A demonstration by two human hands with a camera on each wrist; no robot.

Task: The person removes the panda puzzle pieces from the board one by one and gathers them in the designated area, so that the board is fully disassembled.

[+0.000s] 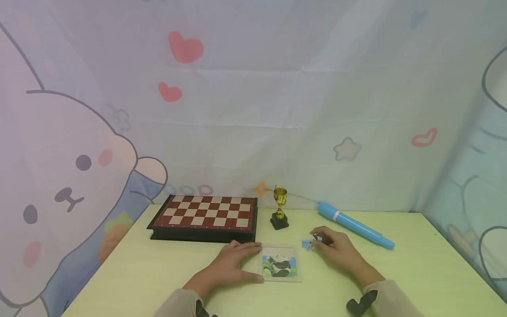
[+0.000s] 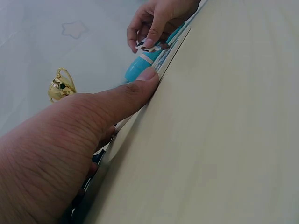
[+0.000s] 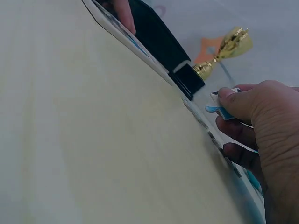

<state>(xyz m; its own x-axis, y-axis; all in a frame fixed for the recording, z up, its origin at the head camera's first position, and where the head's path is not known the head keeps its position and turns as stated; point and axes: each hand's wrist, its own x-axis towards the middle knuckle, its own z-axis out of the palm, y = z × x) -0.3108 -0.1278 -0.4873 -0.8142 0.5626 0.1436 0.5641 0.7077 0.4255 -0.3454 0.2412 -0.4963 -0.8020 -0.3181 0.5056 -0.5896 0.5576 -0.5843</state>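
Note:
A square jigsaw tray (image 1: 298, 264) with a panda picture lies on the table, its upper strip bare and pale. My left hand (image 1: 233, 264) rests at its left side, thumb at the near corner and straight fingers at the far corner. In my right hand (image 1: 336, 248), just right of the tray, a jigsaw piece (image 3: 226, 106) is pinched between thumb and fingers. That piece shows white, black and blue. Below the right hand in the head view, a loose blue jigsaw piece (image 1: 306, 244) lies on the table.
A red and white chessboard box (image 1: 206, 215) stands at the back left. Right of it is a gold trophy (image 1: 280, 207) on a black base. A thick blue pen-shaped object (image 1: 356, 225) lies at the back right. Behind the table hangs a printed cloth (image 1: 253, 110).

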